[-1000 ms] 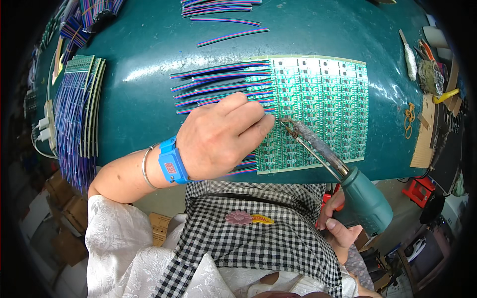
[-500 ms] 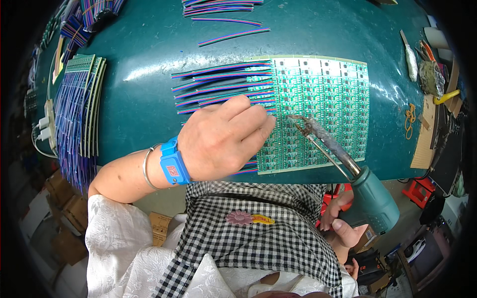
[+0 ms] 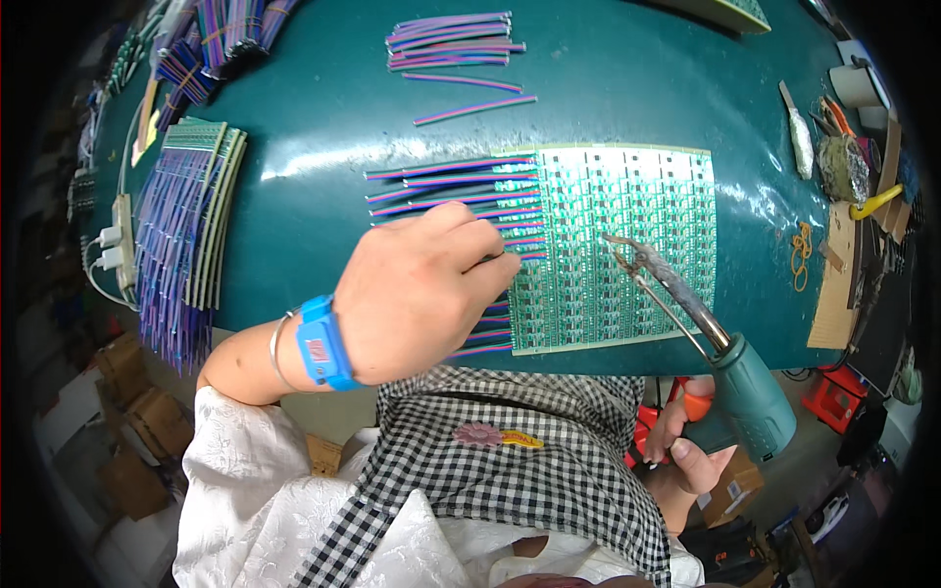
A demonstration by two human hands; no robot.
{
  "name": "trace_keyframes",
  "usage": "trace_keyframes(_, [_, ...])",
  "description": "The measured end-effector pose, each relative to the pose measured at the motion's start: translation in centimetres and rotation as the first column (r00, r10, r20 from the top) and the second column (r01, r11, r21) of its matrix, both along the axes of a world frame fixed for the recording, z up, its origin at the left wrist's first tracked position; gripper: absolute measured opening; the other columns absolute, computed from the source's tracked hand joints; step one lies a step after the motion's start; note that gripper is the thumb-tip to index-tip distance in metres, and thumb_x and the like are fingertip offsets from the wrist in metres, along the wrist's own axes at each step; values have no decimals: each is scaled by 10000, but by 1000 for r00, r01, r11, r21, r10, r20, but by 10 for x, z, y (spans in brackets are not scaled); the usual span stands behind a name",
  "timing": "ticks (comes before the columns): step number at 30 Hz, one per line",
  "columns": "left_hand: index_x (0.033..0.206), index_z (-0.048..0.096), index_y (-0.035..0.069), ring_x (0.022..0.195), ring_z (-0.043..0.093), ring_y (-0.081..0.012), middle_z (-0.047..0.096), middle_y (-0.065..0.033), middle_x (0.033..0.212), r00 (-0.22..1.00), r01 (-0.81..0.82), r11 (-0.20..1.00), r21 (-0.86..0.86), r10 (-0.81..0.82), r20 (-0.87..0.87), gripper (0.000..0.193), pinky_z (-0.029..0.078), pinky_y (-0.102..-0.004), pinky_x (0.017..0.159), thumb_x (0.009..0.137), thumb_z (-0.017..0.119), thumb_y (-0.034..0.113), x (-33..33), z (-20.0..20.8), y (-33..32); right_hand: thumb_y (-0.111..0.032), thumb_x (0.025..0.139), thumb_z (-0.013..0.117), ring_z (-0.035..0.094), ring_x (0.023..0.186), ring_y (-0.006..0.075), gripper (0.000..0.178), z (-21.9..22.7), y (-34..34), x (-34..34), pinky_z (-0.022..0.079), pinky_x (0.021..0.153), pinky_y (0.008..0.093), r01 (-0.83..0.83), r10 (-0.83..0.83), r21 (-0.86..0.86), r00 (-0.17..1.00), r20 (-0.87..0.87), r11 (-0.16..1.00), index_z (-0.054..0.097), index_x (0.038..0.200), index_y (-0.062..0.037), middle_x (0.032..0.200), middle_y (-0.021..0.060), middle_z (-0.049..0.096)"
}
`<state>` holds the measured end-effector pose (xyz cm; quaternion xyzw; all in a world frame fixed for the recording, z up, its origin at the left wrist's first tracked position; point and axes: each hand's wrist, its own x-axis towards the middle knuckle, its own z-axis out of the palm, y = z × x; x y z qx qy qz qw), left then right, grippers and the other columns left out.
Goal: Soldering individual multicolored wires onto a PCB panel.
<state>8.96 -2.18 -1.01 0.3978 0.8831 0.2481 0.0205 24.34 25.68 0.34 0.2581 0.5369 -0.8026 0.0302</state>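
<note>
A green panel of small circuit boards (image 3: 627, 284) lies in front of me, with multicoloured ribbon wires (image 3: 441, 182) set in rows along its left side. My left hand (image 3: 421, 284), wearing a blue wrist strap (image 3: 323, 343), is closed in a pinch at the panel's left edge. Whatever its fingertips hold is hidden, and the hand covers several wires. Below the table edge, my right hand (image 3: 694, 461) grips a green soldering gun (image 3: 753, 397) with an orange trigger (image 3: 696, 406). The dark, worn tip of the gun hovers over the middle of the panel.
Loose ribbon wires (image 3: 456, 44) lie at the back, beside tied wire bundles (image 3: 230, 34). Wired panels (image 3: 186, 216) are stacked at left by a power strip (image 3: 123, 250). Cardboard (image 3: 833, 294), rubber bands (image 3: 802, 257) and tools sit at right.
My left hand has drawn back slightly left from the panel's edge. The soldering gun's tip has shifted right, away from the wires. The orange trigger now shows, and the whole view has shifted a little.
</note>
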Motion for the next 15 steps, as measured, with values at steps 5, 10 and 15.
trace_keyframes(5, [846,686,53,763,625,-290,638,-91,795,993,-91,995,41,93,-73,99,516,-381,678,759,733,59,-44,11,-9,-61,757,676,524,456,180,643,-19,20,4,484,380,313,-97,93,-13,975,-202,995,351,1279,128,693,118,515])
trace_keyframes(10, [858,640,41,861,585,-321,615,-110,867,956,-248,968,43,252,-149,144,484,-409,764,794,736,128,-95,-34,3,-59,757,674,527,460,184,643,-19,19,6,483,382,311,-116,112,-2,966,-234,993,351,1280,130,687,118,513])
trace_keyframes(15, [828,591,38,851,576,-326,610,-113,835,959,-242,967,80,251,-134,172,474,-414,755,806,733,132,-99,-40,7,-59,753,672,522,456,182,656,-19,24,12,483,387,316,-99,100,15,966,-240,995,348,1292,131,679,118,512])
